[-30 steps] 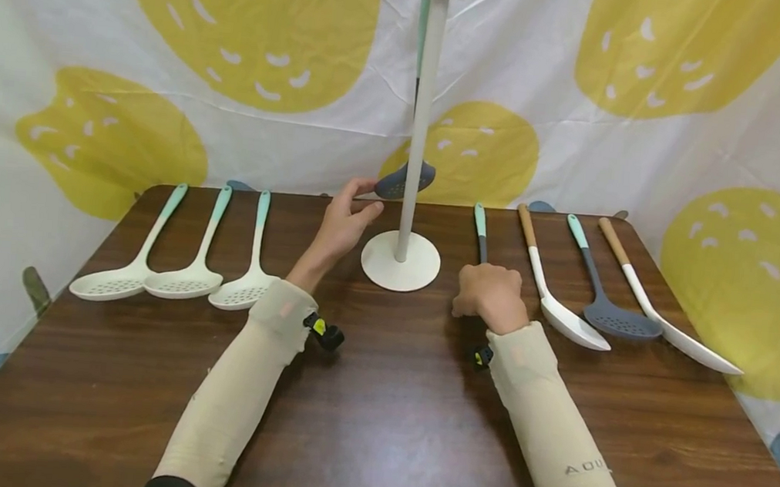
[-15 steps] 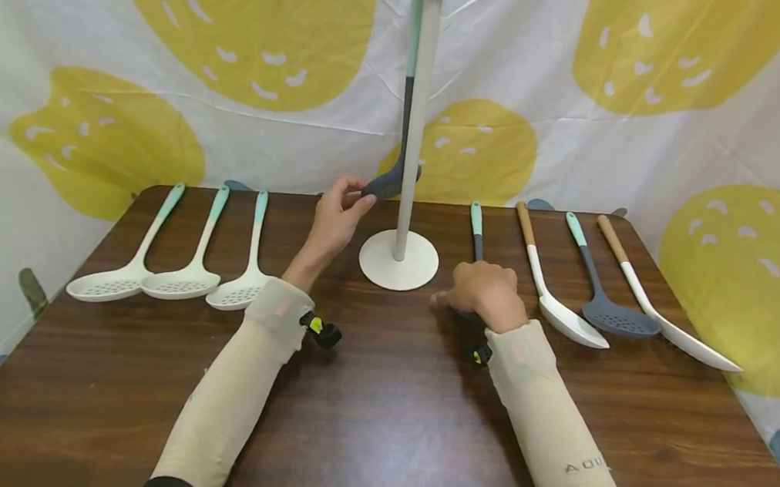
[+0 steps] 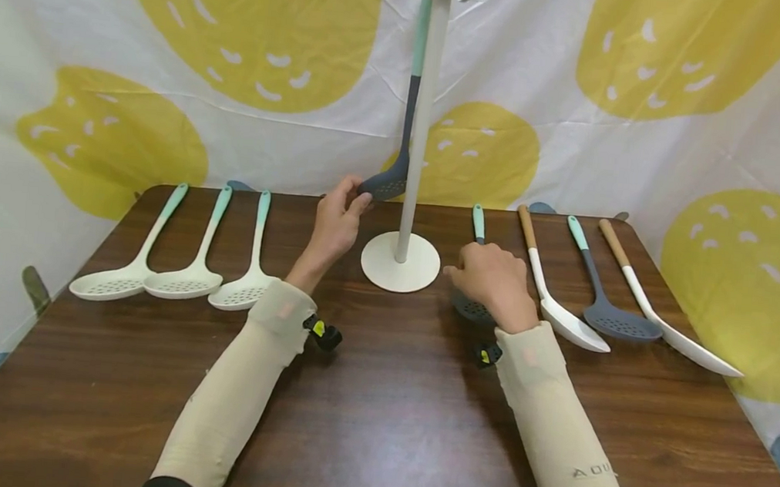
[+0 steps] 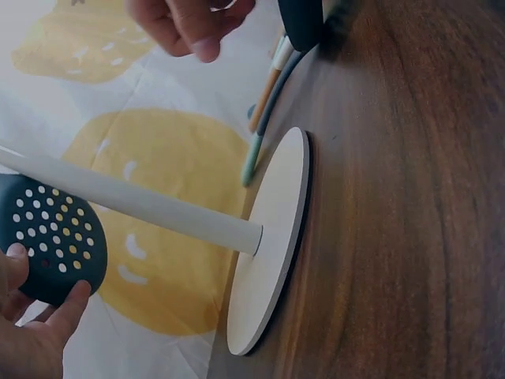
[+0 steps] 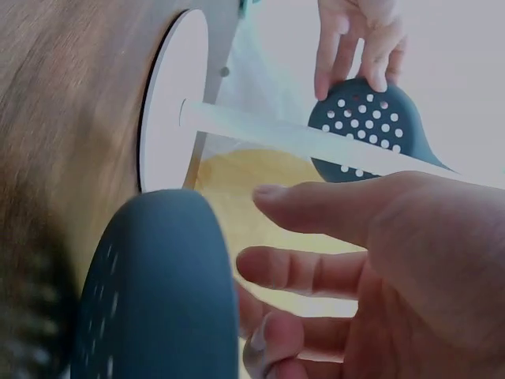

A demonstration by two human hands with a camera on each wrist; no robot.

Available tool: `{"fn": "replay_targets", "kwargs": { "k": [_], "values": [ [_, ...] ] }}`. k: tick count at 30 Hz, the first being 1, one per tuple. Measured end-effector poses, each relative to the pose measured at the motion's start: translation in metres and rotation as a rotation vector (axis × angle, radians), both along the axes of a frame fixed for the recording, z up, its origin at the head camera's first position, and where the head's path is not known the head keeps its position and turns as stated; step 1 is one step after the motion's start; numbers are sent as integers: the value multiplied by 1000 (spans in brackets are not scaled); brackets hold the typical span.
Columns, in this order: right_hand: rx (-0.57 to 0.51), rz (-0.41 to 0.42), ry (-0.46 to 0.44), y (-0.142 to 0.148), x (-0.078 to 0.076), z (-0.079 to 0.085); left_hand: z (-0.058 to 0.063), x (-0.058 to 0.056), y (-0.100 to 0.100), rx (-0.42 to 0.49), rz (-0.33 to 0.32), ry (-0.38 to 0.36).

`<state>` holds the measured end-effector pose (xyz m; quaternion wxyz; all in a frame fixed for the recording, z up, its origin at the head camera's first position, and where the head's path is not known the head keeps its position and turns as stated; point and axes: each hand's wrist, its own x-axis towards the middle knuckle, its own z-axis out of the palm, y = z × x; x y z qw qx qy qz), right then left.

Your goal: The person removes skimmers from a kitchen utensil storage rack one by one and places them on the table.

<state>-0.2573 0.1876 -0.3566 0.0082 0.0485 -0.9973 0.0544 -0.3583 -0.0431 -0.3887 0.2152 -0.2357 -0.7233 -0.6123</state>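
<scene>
A dark skimmer with a mint handle [image 3: 402, 163] hangs upright from the top of a white stand [image 3: 423, 123]. My left hand [image 3: 334, 227] pinches the rim of its perforated head, thumb on one face and fingers on the other, as the left wrist view shows the skimmer head [image 4: 47, 290]. Over a second dark skimmer [image 3: 473, 310] lying on the table hovers my right hand [image 3: 494, 280]. In the right wrist view its fingers are loosely bent with nothing between them, beside that skimmer's head [image 5: 170, 260]. The hand hides the middle of this skimmer's handle.
To the left lie several white skimmers with mint handles, such as the nearest one [image 3: 243, 290]. On the right are a white ladle [image 3: 567, 325], a dark skimmer [image 3: 616, 319] and a white turner-like utensil [image 3: 688, 343]. The stand's round base [image 3: 399, 277] sits between my hands.
My left hand has taken hold of the hanging skimmer's head, which has turned and shifted left. My right hand has lifted and moved back, uncovering the lying skimmer's head.
</scene>
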Motion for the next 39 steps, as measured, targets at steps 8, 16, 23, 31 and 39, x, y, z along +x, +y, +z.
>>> {"fn": "replay_targets", "kwargs": {
  "k": [8, 16, 23, 31, 39],
  "values": [
    [-25, 11, 104, -2, 1, 4, 0, -1, 3, 56, -6, 11],
    [-48, 11, 141, -4, 2, 7, -1, -2, 3, 61, 31, 5],
    [-53, 27, 162, -3, 4, 6, 3, 1, 3, 28, 88, 31],
    [-60, 35, 152, -4, 2, 5, 0, -1, 2, 51, 83, 20],
    [-62, 30, 155, -4, 3, 5, 2, -4, -7, -37, 175, 53]
  ]
}}
